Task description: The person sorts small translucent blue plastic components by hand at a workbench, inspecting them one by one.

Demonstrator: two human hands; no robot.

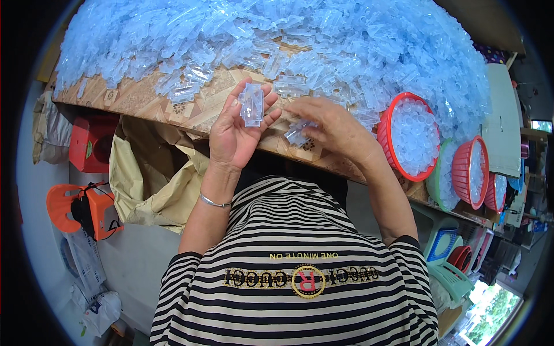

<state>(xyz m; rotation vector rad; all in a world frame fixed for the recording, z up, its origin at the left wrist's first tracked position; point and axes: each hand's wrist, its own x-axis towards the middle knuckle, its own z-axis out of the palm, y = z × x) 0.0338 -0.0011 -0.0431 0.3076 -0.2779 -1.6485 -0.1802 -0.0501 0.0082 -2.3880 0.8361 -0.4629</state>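
Observation:
My left hand [234, 135] is turned palm up, with a clear plastic piece [252, 105] held across its fingers. The piece is a flat, narrow, see-through moulding with a raised middle. To its right, my right hand [332, 124] is palm down over the table's front edge, its fingers bent and apart. Another clear plastic piece [297, 132] lies under its fingertips; whether they touch it is hard to tell. A huge heap of similar clear pieces [231, 34] covers the back of the wood-patterned table [133, 95].
A red basket [385, 135] full of small clear round parts stands at the table's right, beside a green basket [434, 187] and more red ones [461, 173]. Below the table's left side hang an open tan sack [124, 184] and a red container [86, 147]. An orange stool [60, 207] stands farther left.

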